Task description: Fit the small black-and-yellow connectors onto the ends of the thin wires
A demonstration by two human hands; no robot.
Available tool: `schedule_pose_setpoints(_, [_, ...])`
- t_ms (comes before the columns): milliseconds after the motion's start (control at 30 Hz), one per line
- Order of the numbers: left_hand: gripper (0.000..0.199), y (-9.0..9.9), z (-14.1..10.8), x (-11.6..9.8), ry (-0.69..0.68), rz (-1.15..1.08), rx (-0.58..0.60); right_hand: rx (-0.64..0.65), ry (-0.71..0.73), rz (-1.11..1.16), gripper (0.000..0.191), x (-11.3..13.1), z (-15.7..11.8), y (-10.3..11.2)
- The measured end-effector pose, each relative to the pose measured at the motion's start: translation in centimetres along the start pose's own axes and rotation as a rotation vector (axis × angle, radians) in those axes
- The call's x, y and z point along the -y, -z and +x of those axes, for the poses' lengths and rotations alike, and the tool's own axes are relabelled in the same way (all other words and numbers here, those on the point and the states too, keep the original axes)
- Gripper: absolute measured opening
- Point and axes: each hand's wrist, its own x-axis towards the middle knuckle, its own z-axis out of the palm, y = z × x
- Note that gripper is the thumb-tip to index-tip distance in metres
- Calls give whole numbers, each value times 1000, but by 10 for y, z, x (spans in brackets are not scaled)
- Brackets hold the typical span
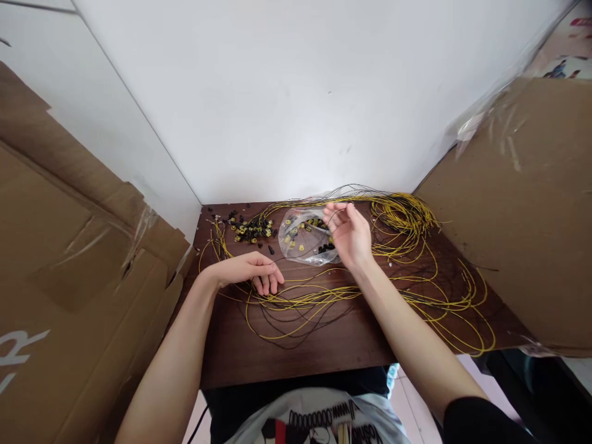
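Note:
My left hand (pixel 259 270) is low over the table's left half, palm down, its fingers curled and the thumb against the index finger. A thin black wire (pixel 296 258) seems to run from its pinch toward my right hand. Under its fingers lie loose yellow and black wires (pixel 319 300). My right hand (pixel 351 239) is raised at the right edge of a clear plastic bag (pixel 296 256), fingers loosely curved and apart from the thumb. A dark wire passes by its fingertips. Small yellow and black plastic parts (pixel 301 247) show in the bag.
A pile of black and yellow connectors (pixel 252 229) lies at the back left. Coiled yellow wire (pixel 404 216) sits at the back right of the brown table (pixel 296 364). Cardboard (pixel 83 259) stands left, more cardboard (pixel 522 216) right, and a white wall (pixel 296 105) behind.

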Motion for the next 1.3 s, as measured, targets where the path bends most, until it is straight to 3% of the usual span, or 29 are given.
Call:
schedule_pose_setpoints(167, [40, 0, 1, 1, -1, 4, -11, 287, -317, -20, 17, -9, -17, -14])
schedule_pose_setpoints(333, [39, -1, 1, -1, 16, 2, -27, 516, -524, -358, 30, -21, -31, -16])
schedule_pose_setpoints(533, [36, -4, -2, -7, 25, 13, -45, 853, -372, -985, 33, -29, -34, -11])
schedule_pose_setpoints(667, [35, -3, -2, -6, 24, 22, -19, 1025, -362, -906, 34, -23, -33, -13])
schedule_pose_setpoints(767, [36, -1, -2, -3, 20, 18, -2, 935, -412, -721, 32, -14, -29, -14])
schedule_pose_setpoints(900, [38, 2, -2, 0, 31, 23, 10, 631, -446, -425, 26, -2, -19, -8])
schedule_pose_setpoints(1067, [38, 3, -2, 2, 29, 5, 20, 381, -264, -104, 15, 16, -4, 1])
schedule_pose_setpoints(1233, [39, 2, -1, 1, 33, -2, 7, 101, -73, 73, 15, 36, 7, 13])
schedule_pose_setpoints(1300, [40, 1, -1, 0, 33, -2, 5, 55, -3, 156, 14, 41, 11, 22])
